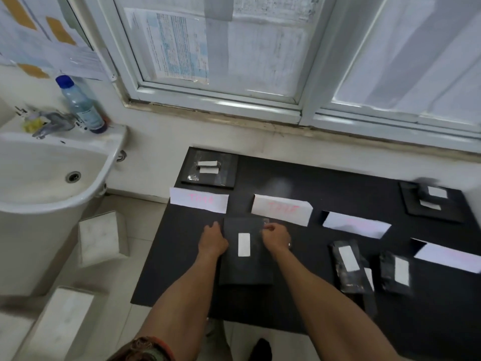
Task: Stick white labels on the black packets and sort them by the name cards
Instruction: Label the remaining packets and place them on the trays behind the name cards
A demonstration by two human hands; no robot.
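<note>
A black packet with a white label stuck on its middle lies on the black table in front of me. My left hand grips its left edge. My right hand pinches its upper right corner. Several white name cards with pink writing lie in a row: one at the left, one in the middle, one further right, and one at the far right. Two labelled black packets lie at the right.
A black tray holding white labels sits at the table's back left; another black tray is at the back right. A white sink with a blue-capped bottle stands left. White boxes sit on the floor. A window runs behind.
</note>
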